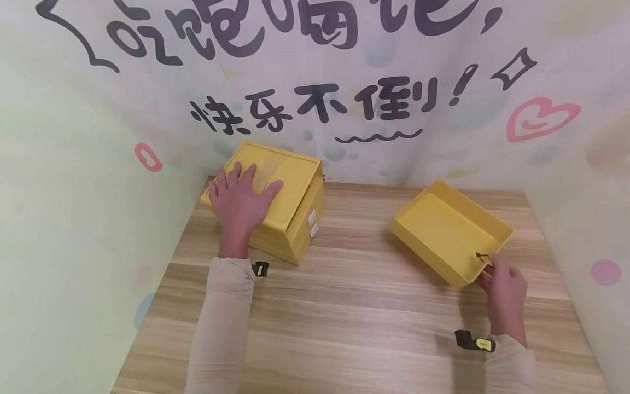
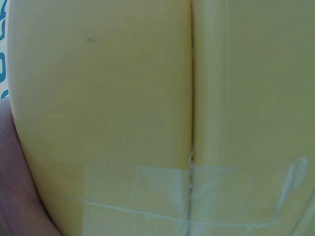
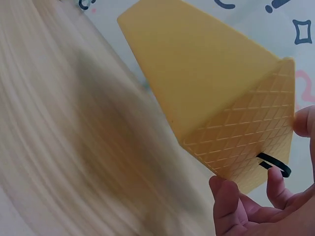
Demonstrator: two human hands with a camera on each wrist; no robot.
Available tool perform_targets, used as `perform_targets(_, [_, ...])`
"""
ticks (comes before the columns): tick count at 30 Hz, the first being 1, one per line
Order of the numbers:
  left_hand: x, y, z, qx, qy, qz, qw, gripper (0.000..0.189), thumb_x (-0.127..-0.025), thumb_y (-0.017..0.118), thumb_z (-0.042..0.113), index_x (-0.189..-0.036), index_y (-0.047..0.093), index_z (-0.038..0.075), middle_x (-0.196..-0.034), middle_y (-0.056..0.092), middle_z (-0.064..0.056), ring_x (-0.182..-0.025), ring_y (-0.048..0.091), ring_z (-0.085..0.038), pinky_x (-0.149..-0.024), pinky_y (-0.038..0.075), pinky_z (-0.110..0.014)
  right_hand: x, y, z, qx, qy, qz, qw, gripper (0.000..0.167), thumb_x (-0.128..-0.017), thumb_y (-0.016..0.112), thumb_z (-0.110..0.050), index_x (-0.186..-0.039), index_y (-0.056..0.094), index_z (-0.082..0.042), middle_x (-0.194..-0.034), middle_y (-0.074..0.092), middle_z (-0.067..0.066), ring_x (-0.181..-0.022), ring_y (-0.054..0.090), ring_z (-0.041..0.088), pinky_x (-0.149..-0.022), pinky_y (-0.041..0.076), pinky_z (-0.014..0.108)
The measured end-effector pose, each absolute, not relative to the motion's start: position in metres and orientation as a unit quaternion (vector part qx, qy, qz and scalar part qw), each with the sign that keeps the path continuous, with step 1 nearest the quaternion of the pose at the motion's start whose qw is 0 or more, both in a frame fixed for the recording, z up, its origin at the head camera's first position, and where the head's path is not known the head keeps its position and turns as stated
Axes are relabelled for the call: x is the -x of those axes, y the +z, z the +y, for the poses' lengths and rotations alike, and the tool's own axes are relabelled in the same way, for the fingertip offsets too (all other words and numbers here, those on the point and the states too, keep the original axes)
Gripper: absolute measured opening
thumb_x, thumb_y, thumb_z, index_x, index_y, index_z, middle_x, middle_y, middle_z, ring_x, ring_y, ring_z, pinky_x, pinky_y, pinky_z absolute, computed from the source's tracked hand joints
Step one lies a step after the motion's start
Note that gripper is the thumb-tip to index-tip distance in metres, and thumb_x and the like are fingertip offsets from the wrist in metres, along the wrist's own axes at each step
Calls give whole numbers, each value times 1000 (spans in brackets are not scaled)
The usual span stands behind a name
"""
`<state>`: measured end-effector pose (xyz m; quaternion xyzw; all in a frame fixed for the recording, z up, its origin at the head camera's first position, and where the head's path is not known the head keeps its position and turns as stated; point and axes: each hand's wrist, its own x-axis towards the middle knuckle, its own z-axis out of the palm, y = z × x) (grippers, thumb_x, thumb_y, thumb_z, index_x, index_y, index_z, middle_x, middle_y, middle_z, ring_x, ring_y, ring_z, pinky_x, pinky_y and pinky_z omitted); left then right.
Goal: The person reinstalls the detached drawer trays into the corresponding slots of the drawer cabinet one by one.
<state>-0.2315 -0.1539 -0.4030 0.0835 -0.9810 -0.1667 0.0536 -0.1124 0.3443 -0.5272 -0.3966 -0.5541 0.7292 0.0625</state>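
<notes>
My left hand [image 1: 239,200] lies with spread fingers on top of a yellow box-shaped drawer cabinet [image 1: 295,169] at the back left. In the left wrist view its yellow wall [image 2: 108,98] fills the picture, with clear tape [image 2: 162,196] across a seam. At the right, my right hand [image 1: 507,290] grips a yellow drawer [image 1: 438,224] by its near end. The drawer is tilted, and its shadow falls on the table. The right wrist view shows its lattice-patterned front [image 3: 236,132] with a dark loop pull [image 3: 280,164], a finger at the loop and the thumb by the rim.
Both things are over a wood-grain table [image 1: 354,317]. A printed cloth wall [image 1: 364,148] with dark lettering stands behind it, and pale walls [image 1: 83,235] close off the sides. Small white labels [image 1: 312,218] mark the cabinet's right side.
</notes>
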Motion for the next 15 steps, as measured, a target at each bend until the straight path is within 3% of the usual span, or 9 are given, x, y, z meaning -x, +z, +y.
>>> perform_targets(15, [231, -403, -154, -80, -162, -981, 65, 87, -91, 41, 80, -156, 41, 23, -167, 29, -11, -158, 9, -43, -126, 5, -63, 116, -502, 334, 388, 727, -562, 68, 34, -96, 69, -37, -110, 48, -14, -74, 71, -8, -61, 70, 6, -59, 60, 20])
